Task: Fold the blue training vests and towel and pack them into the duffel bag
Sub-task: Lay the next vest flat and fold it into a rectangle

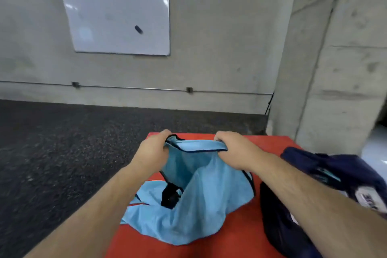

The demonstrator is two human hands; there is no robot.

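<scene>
Fingers (220,135) of left hand (154,148) and right hand (234,151) pinch the blue training vest (201,190) by its trimmed edge. Vest droops crumpled onto red counter (240,236). Folding barely begun; likely next, spread it flat. Duffel bag (345,172) just right.

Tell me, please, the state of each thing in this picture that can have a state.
Blue vest: unfolded, top edge lifted, rest crumpled on the red surface.
Left hand: grips the vest's left top corner.
Right hand: grips its right top corner.
Duffel bag: slumped beside the vest; open or zipped, cannot tell.
</scene>
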